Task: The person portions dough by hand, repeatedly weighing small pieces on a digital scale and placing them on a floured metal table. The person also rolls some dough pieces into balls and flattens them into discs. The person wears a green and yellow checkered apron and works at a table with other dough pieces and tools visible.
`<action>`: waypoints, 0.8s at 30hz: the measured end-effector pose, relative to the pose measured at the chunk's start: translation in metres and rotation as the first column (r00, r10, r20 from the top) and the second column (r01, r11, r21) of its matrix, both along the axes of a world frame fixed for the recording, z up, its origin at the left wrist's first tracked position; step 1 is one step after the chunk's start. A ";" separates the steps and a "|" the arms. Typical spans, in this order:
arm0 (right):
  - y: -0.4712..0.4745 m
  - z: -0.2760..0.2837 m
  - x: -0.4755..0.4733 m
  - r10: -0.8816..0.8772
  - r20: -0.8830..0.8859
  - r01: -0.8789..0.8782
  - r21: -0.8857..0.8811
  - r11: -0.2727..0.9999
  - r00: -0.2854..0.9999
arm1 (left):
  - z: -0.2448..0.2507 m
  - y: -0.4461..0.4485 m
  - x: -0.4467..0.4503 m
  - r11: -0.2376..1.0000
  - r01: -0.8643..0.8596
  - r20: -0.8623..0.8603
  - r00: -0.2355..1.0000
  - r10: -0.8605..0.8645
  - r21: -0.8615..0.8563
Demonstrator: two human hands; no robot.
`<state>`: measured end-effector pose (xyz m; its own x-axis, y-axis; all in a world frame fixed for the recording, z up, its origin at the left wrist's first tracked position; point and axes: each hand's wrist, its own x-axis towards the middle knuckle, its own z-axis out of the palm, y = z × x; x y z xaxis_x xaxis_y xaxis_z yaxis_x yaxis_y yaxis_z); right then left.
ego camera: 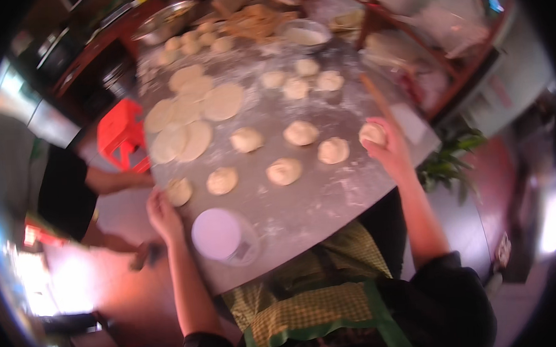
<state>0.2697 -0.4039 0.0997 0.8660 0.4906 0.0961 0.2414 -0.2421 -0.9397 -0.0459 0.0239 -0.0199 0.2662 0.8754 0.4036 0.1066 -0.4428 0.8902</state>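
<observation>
At the table's right side, my right hand point(392, 151) holds a round filled dough bun point(371, 134), its thumb and fingers curled around it. My left hand point(163, 216) is at the left table edge, beside a dough bun point(180, 192); whether its fingers touch that bun cannot be made out. Between my hands, several pleated dough buns point(284, 171) sit apart on the floured table point(308, 202). Thin round dough wrappers point(224, 102) overlap farther off on the left. Another group of buns point(296, 87) lies beyond, right of the wrappers.
A round kitchen scale point(216, 234) stands near the front left edge. Dough balls point(191, 45), a metal bowl point(166, 21) and a bowl of white powder point(303, 33) occupy the far end. A wooden rolling pin point(374, 93) lies right. Another person's arm point(118, 181) reaches the left edge near a red stool point(121, 130).
</observation>
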 end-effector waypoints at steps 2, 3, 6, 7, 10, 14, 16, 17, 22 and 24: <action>-0.005 -0.002 0.015 -0.044 0.017 0.042 0.103 0.994 0.999 | -0.002 0.006 -0.005 0.997 -0.025 -0.080 0.996 0.031 0.078; 0.000 -0.004 0.022 -0.037 0.078 0.030 0.082 0.996 0.996 | -0.005 0.008 -0.006 1.000 -0.008 -0.057 0.998 0.009 0.017; 0.033 -0.008 0.045 0.033 0.151 -0.028 -0.035 0.999 0.988 | -0.007 0.009 -0.010 0.994 -0.022 -0.124 0.992 0.035 0.104; 0.053 -0.009 0.057 0.096 0.051 -0.094 -0.034 0.995 0.994 | -0.007 0.009 -0.010 0.995 -0.024 -0.141 0.989 0.038 0.095; 0.132 -0.004 0.094 0.143 0.218 -0.130 -0.071 0.989 0.966 | -0.004 0.003 -0.009 0.996 -0.051 -0.145 0.988 0.061 0.072; 0.255 -0.004 0.151 0.058 0.448 -0.005 -0.119 0.993 0.892 | 0.001 -0.001 -0.007 0.997 -0.077 -0.085 0.993 0.078 0.014; 0.305 -0.018 0.176 0.027 0.582 0.104 -0.191 0.976 0.813 | 0.002 -0.002 -0.007 0.996 -0.092 -0.083 0.992 0.093 0.015; 0.324 -0.030 0.185 0.016 0.645 0.143 -0.194 0.971 0.764 | 0.003 -0.002 -0.008 0.995 -0.090 -0.075 0.993 0.087 -0.043; 0.346 -0.052 0.221 0.282 0.373 0.009 -0.617 0.787 0.884 | 0.002 -0.003 -0.012 0.998 -0.062 -0.108 0.992 0.060 -0.013; 0.320 -0.036 0.206 0.197 0.610 0.061 -0.375 0.925 0.768 | 0.000 -0.003 -0.011 0.999 -0.007 0.023 1.000 0.008 -0.048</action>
